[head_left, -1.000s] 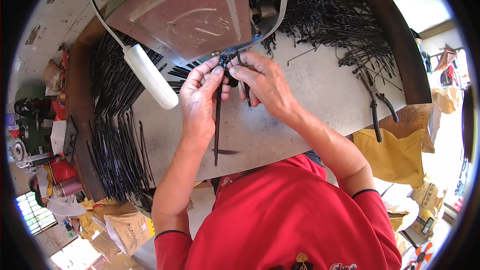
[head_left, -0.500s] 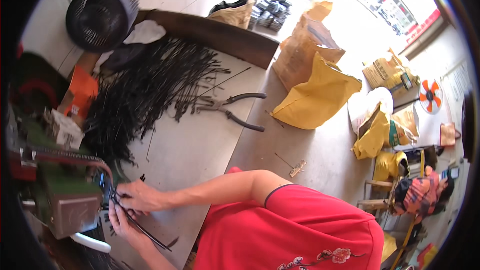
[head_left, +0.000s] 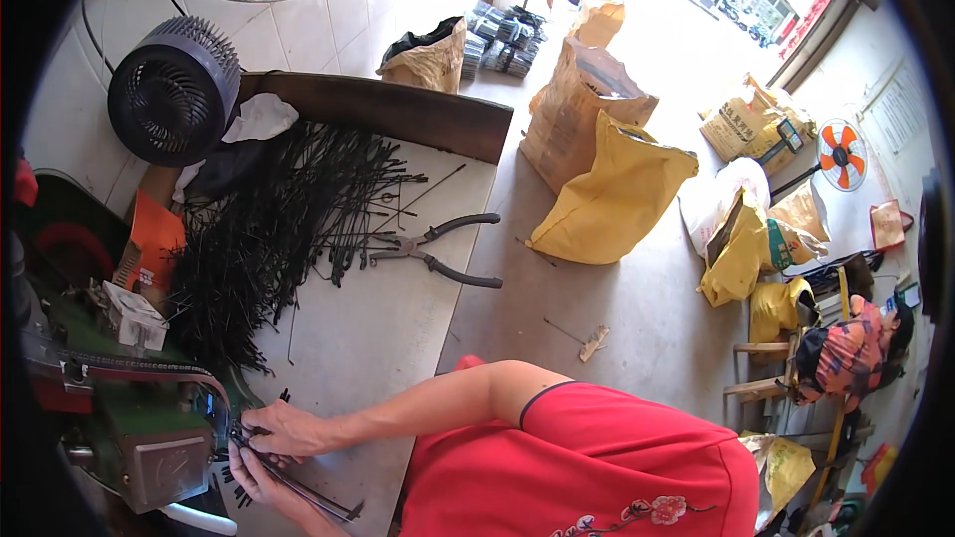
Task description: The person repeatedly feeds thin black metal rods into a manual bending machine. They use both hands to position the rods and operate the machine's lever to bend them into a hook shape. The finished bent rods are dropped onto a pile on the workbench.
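At the machine's edge, my right hand [head_left: 286, 428], its arm crossing from the right, is closed with its fingertips pinched on thin black strips. Just below, my left hand [head_left: 253, 474] is closed around a bundle of black strips [head_left: 316, 499] whose free ends stick out toward the bottom right. The two hands nearly touch. Where the strips meet the green machine [head_left: 164, 418], the fingers hide the exact contact. Short black ends poke out beyond both hands. A large heap of thin black strips [head_left: 269, 229] lies on the table behind.
Pliers [head_left: 433, 249] with black handles lie open on the pale table [head_left: 348, 358]. A dark fan [head_left: 174, 89] and an orange box [head_left: 154, 244] stand by the heap. Yellow sacks [head_left: 612, 194] stand on the floor. At far right is a person in a patterned top [head_left: 846, 353].
My view has shifted, so the table, heap and pliers sit lower and farther left. Both hands stay closed at the machine's edge, still holding the black strips.
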Demonstrator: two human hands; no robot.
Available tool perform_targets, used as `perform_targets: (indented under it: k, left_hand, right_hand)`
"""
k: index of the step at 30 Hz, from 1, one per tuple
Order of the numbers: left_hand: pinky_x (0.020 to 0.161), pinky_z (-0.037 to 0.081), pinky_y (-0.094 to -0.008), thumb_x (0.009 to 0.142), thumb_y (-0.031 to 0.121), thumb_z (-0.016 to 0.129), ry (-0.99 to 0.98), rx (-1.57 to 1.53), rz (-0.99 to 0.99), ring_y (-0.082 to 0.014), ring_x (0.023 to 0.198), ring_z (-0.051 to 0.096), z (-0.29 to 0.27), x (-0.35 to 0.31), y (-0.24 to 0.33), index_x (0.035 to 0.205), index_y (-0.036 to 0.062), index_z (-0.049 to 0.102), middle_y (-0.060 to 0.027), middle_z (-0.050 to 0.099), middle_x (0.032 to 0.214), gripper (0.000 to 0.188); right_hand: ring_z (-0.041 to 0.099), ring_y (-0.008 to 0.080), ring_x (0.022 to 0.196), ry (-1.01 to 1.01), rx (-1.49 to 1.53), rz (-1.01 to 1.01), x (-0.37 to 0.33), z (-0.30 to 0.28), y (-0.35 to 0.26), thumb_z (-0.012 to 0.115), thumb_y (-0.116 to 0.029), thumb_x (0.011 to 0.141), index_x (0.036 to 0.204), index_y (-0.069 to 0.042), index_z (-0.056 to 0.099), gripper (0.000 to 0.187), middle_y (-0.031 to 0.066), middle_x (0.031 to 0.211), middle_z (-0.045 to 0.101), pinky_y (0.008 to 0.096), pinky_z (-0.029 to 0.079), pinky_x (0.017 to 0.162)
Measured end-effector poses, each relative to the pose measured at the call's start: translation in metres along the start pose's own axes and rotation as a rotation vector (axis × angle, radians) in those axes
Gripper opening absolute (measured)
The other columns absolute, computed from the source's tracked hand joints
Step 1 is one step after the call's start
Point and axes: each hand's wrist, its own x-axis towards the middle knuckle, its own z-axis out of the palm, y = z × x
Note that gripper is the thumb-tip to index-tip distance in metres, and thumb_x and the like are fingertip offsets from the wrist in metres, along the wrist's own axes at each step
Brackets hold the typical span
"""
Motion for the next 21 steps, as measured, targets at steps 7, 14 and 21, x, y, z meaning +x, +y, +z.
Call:
perform_targets:
  k: [7, 14, 21]
  left_hand:
    - [0.051, 0.033, -0.0205, 0.095, 0.023, 0.054, -0.002, -0.002, 0.017, -0.0072, 0.060, 0.043, 0.000, 0.000, -0.001, 0.120, 0.0062, 0.054, 0.0000, 0.051, 0.076, 0.030]
    - [0.051, 0.033, -0.0206, 0.095, 0.023, 0.053, -0.008, -0.007, 0.015, -0.0071, 0.060, 0.043, 0.000, -0.002, 0.000, 0.120, 0.0060, 0.054, 0.0000, 0.051, 0.075, 0.030]
    - [0.052, 0.033, -0.0206, 0.096, 0.024, 0.053, 0.004, 0.010, 0.007, -0.0070, 0.061, 0.044, 0.004, -0.007, 0.006, 0.120, 0.0059, 0.054, 0.0000, 0.051, 0.076, 0.030]
  right_hand:
    - [0.060, 0.0180, 0.044, 0.019, -0.018, -0.016, -0.001, 0.000, -0.001, 0.046, -0.009, 0.084, 0.085, 0.005, 0.052, 0.015, 0.0104, 0.058, 0.060, 0.0300, 0.051, 0.037]
    - [0.060, 0.0180, 0.043, 0.022, -0.032, -0.065, 0.000, 0.003, 0.006, 0.046, -0.008, 0.084, 0.085, 0.006, 0.053, 0.016, 0.0107, 0.057, 0.060, 0.0295, 0.050, 0.036]
    - [0.060, 0.0184, 0.043, 0.025, -0.031, -0.109, 0.005, 0.006, 0.017, 0.046, -0.008, 0.084, 0.084, 0.006, 0.052, 0.015, 0.0114, 0.057, 0.060, 0.0297, 0.049, 0.035]
